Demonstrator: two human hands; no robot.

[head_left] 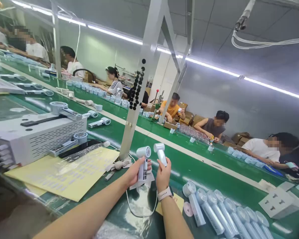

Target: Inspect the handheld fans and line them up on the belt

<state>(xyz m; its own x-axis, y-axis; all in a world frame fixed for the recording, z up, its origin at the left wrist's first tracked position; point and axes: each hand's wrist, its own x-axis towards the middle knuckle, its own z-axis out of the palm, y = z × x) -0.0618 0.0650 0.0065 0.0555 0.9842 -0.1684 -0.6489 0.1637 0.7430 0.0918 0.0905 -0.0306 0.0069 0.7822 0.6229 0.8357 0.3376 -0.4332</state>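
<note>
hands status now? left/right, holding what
Left hand: closed around a white handheld fan.
Right hand: closed around a second handheld fan.

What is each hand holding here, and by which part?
The left hand holds a white handheld fan by its handle, head up. The right hand holds a second fan by its lower handle, fingers wrapped around it.

The two handheld fans (pixel 144 159) in the hands were pale blue-white. The tabletop (pixel 189 166) was deep green with a cream stripe. A sheet (pixel 64 176) was pale yellow, the wristband (pixel 164 193) pinkish white, the box (pixel 37 136) plain white.
</note>
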